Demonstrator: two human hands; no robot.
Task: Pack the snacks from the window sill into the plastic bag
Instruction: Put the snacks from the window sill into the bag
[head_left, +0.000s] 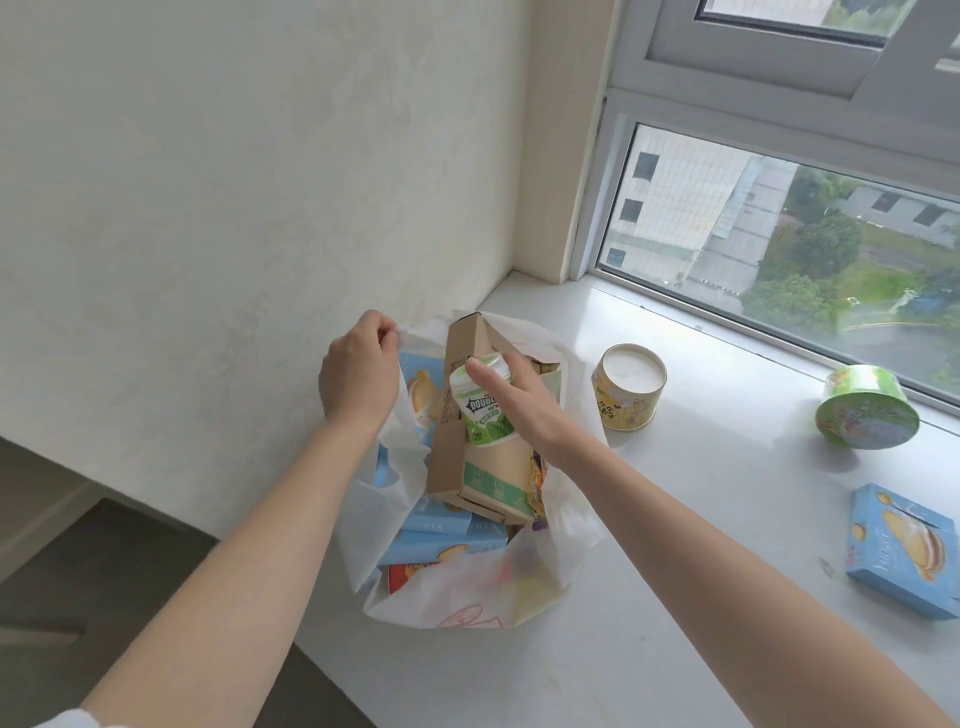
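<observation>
A white plastic bag sits open on the window sill by the wall corner. My left hand pinches the bag's far left rim and holds it up. My right hand grips a small green and white gum bottle over the bag's mouth. Inside the bag stand a tall brown carton and several blue snack boxes. On the sill to the right lie a yellow tub, a green tub on its side, and a blue snack box.
The window runs along the sill's far side. A plain wall stands left of the bag. The sill's left edge drops to a dark floor below.
</observation>
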